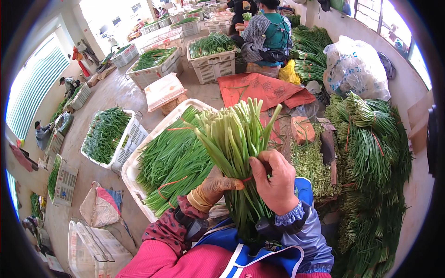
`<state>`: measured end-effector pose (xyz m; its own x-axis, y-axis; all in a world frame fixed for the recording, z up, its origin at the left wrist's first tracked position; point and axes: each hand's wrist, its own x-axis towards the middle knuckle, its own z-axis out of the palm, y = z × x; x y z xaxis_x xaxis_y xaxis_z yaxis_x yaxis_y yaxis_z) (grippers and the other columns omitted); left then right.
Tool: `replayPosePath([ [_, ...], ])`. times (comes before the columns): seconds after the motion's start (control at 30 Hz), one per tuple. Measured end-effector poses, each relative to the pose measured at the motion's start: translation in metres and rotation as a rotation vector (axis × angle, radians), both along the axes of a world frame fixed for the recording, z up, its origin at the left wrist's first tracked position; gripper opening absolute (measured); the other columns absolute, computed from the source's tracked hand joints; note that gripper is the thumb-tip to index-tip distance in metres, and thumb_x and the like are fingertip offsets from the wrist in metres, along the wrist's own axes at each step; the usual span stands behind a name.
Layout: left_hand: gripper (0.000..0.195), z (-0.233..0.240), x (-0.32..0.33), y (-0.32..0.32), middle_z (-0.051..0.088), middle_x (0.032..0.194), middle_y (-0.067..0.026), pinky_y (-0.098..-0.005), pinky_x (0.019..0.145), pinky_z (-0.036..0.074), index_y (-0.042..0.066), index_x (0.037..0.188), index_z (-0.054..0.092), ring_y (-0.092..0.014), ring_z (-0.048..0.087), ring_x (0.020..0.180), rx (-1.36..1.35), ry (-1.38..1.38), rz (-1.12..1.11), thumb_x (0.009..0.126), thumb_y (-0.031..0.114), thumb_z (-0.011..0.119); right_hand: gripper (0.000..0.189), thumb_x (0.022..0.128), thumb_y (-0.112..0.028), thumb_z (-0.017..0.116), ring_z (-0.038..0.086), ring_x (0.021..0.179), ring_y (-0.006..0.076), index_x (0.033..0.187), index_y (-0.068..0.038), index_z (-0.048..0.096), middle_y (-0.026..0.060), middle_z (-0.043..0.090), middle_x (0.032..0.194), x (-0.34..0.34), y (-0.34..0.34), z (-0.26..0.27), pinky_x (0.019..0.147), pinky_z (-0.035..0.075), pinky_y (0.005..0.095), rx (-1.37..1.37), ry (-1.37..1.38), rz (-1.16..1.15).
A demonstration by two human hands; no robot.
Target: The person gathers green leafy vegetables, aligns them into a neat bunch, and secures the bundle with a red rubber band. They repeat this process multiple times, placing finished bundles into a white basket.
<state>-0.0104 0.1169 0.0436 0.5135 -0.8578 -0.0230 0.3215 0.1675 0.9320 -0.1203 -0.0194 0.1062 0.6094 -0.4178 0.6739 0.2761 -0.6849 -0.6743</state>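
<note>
Upright before my chest stands a bundle of green leafy stalks, apparently garlic chives, pale cut ends up and dark leaves hanging down. My left hand, in a stained glove, is closed around its middle, the thumb lying by a red band. My bare right hand has thumb and bent fingers closed on the bundle's right side, at the outer stalks; the fingertips are partly hidden. Just left, a white plastic crate holds leafy bundles, some with red bands.
To the right, a broad-bladed knife lies over cut stalk ends, near a reddish block. Banded bundles are heaped along the wall. Ahead are a red sheet, filled crates and a seated person.
</note>
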Motion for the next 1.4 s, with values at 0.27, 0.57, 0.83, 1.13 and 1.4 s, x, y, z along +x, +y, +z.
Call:
replayPosePath([
  [0.27,0.074,0.004,-0.006,-0.006,0.067,0.115,-0.0055,-0.0329,0.094,0.049,0.002,0.126,0.061,-0.017,0.062,0.103,-0.044,-0.046,-0.040,0.067,0.037,0.091,0.019,0.103,-0.025,0.058,0.038,0.047,0.0030,0.095,-0.009,0.065,-0.0023,0.053,0.067,-0.010,-0.040,0.073,0.038,0.032,0.0191,1.395,-0.294,0.843],
  [0.57,0.075,-0.004,0.009,-0.006,0.066,0.118,-0.0083,-0.0351,0.098,0.047,0.000,0.127,0.059,-0.020,0.062,0.107,-0.095,0.003,0.009,0.069,0.038,0.086,0.019,0.105,-0.021,0.054,0.042,0.058,0.0048,0.098,-0.005,0.061,-0.0015,0.051,0.071,-0.041,-0.119,0.096,0.048,0.035,0.0199,0.818,-0.534,0.631],
  [0.83,0.076,0.017,0.022,-0.035,0.066,0.118,-0.0079,-0.0343,0.098,0.047,0.001,0.128,0.059,-0.019,0.061,0.107,-0.128,-0.072,-0.021,0.069,0.039,0.086,0.018,0.085,-0.003,0.073,0.060,0.071,0.0085,0.102,0.000,0.068,0.0040,0.067,0.077,-0.048,-0.104,-0.016,0.065,0.049,0.0262,0.395,0.414,-0.069],
  [1.13,0.081,0.123,0.062,-0.107,0.067,0.119,-0.0063,-0.0340,0.098,0.049,0.002,0.128,0.057,-0.018,0.061,0.111,-0.142,-0.604,0.007,0.060,0.016,0.097,0.033,0.084,-0.015,0.076,0.070,0.085,0.0261,0.111,0.002,0.066,0.0168,0.070,0.098,-0.068,-0.124,-0.026,0.076,0.055,0.0348,0.155,0.535,0.029],
  [1.4,0.092,0.084,0.077,-0.233,0.062,0.131,-0.0047,-0.0347,0.103,0.048,0.005,0.137,0.048,-0.018,0.059,0.117,-0.106,-0.366,-0.221,0.057,0.006,0.093,0.030,0.089,-0.015,0.071,0.071,0.086,0.0207,0.112,0.004,0.067,0.0169,0.073,0.095,-0.131,-0.157,-0.097,0.077,0.056,0.0343,0.324,0.587,-0.070],
])
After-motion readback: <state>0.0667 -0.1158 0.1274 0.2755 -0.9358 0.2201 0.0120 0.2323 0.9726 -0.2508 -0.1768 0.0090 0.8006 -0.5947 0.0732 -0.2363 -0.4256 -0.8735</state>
